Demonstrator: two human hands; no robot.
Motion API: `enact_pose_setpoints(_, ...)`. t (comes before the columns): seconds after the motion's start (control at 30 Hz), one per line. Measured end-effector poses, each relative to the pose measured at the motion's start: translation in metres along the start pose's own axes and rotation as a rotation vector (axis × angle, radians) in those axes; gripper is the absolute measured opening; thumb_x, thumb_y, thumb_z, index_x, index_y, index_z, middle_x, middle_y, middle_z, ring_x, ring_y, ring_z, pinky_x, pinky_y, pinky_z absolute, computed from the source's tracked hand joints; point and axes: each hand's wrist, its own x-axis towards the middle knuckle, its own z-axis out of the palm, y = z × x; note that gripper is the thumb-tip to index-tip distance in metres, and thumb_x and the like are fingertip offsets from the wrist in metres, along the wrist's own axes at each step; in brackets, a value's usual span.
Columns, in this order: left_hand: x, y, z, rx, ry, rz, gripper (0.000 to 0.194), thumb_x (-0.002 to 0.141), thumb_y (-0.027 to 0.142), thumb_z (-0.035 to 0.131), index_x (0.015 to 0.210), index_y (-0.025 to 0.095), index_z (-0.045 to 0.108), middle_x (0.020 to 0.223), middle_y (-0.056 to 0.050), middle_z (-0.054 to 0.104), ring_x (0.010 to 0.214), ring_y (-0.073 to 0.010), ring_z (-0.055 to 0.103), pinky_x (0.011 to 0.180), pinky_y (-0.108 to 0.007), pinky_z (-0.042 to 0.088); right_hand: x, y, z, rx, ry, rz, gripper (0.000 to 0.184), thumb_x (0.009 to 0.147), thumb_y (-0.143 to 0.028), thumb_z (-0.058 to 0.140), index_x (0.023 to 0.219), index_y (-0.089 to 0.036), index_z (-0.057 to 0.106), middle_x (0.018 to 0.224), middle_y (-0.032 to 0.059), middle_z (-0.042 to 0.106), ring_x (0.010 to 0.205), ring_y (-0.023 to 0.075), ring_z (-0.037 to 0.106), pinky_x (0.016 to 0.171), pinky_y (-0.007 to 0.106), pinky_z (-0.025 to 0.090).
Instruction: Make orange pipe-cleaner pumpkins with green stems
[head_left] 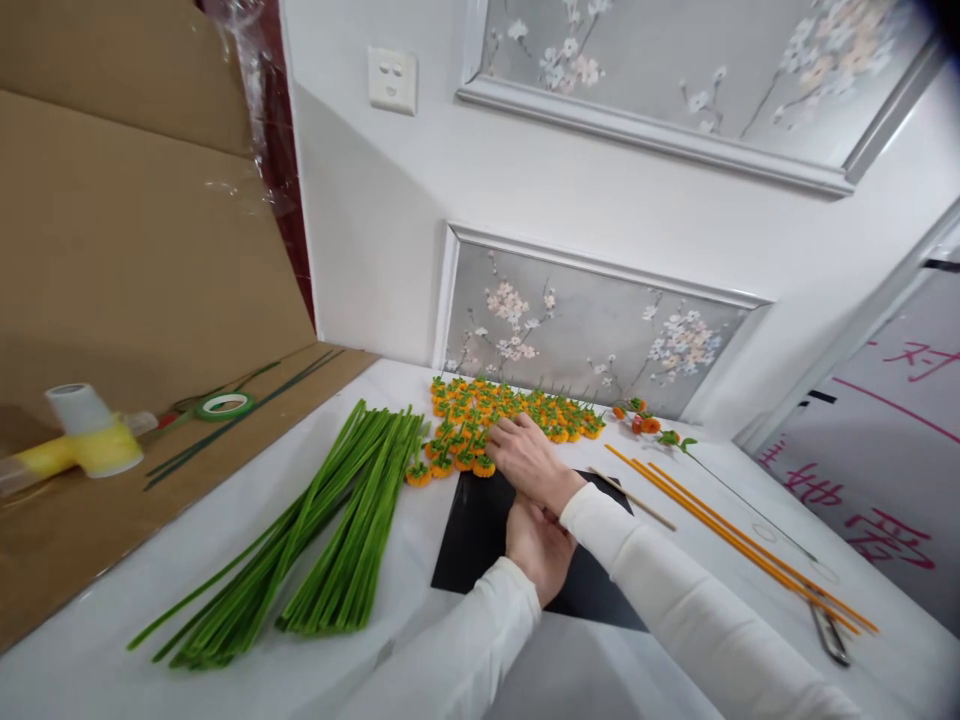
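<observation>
My right hand [527,460] reaches over my left, its curled fingertips at the near edge of a cluster of small orange chenille flowers [442,465] with green tops. Anything between those fingers is hidden from me. Below it, my left hand [541,552] is closed, palm turned up, its fingertips covered by the right hand and wrist; what it holds cannot be made out. Both hands are above a black mat [469,545] on the white table. Left of the mat lie two bundles of green pipe cleaners [360,540].
Orange pipe cleaners [739,535], a thin stick [637,500], scissors [829,635] and a wire-stemmed orange flower [646,424] lie to the right. At left, green tape [225,405], dark wires [244,425] and a yellow-and-white glue gun-like tool [90,445] rest on cardboard [67,560]. A wall [375,250] stands behind.
</observation>
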Motion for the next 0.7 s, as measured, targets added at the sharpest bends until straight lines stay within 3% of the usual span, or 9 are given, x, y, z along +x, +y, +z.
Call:
enact_pose_setpoints(0.17,0.003,0.001,-0.003,0.094,0.063,-0.044,0.043,0.094,0.046,0.031,0.094,0.012,0.058,0.077,-0.009,0.063,0.066,-0.0159,0.062,0.059,-0.026,0.051,-0.005,0.012,-0.014,0.067,0.018,0.071,0.015,0.091,-0.029,0.054,0.091,-0.02,0.066,0.089,0.0067,0.064,0.087,0.0197,0.054,0.072,0.032,0.032)
enact_pose_setpoints(0.3,0.005,0.005,-0.002,0.144,0.083,-0.05,0.048,0.095,0.044,0.026,0.089,0.009,0.058,0.078,-0.014,0.062,0.07,-0.0173,0.064,0.062,-0.026,0.053,-0.032,0.046,-0.038,0.246,0.156,0.31,0.021,0.092,-0.03,0.051,0.107,-0.025,0.065,0.096,0.0051,0.067,0.089,0.0176,0.059,0.073,0.028,0.037)
enact_pose_setpoints(0.43,0.009,0.012,0.003,0.19,0.063,-0.061,0.042,0.095,0.04,0.033,0.089,0.008,0.059,0.082,-0.014,0.062,0.073,-0.017,0.065,0.063,-0.025,0.055,-0.092,0.088,-0.07,0.459,0.5,0.562,0.022,0.09,-0.027,0.05,0.102,-0.021,0.068,0.093,0.0049,0.069,0.082,0.0158,0.062,0.074,0.026,0.044)
enact_pose_setpoints(0.57,0.016,0.019,0.011,0.266,0.044,-0.021,0.037,0.095,0.034,0.036,0.088,0.007,0.061,0.083,-0.014,0.063,0.074,-0.0169,0.066,0.063,-0.024,0.057,-0.169,0.107,-0.096,0.705,0.842,0.892,0.024,0.086,-0.036,0.053,0.094,-0.018,0.067,0.076,0.0025,0.066,0.064,0.0126,0.059,0.061,0.024,0.046)
enact_pose_setpoints(0.63,0.018,0.021,0.014,0.311,0.024,-0.022,0.032,0.094,0.028,0.038,0.088,0.007,0.062,0.083,-0.013,0.063,0.074,-0.0168,0.066,0.062,-0.025,0.057,-0.203,0.107,-0.096,0.777,0.931,1.005,0.028,0.084,-0.041,0.055,0.09,-0.017,0.066,0.073,0.002,0.064,0.06,0.0112,0.056,0.057,0.023,0.045)
enact_pose_setpoints(0.7,0.018,0.021,0.018,0.365,0.008,-0.023,0.027,0.093,0.021,0.041,0.088,0.006,0.062,0.082,-0.013,0.064,0.074,-0.016,0.067,0.062,-0.024,0.058,-0.23,0.103,-0.083,0.785,0.846,1.111,0.034,0.086,-0.046,0.05,0.092,-0.016,0.064,0.075,0.0032,0.064,0.059,0.0106,0.055,0.056,0.023,0.045)
